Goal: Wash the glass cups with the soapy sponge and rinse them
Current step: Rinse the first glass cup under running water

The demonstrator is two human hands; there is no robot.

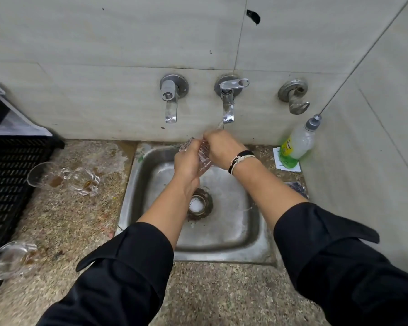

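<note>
Rinse stage: glass cup held over the sink under the running tap.

Both grips are clamped on the glass cup (pixel 201 156): the left hand (pixel 186 161) wraps its near side, the right hand (pixel 222 149) its far end, beneath the middle tap (pixel 227 107). Risk: wet, possibly soapy glass may slip from either grip and strike the steel sink (pixel 252 231). Three unwashed cups (pixel 64 177) lie on the bench (pixel 64 215) at left; a sleeve could catch the near one.
</note>
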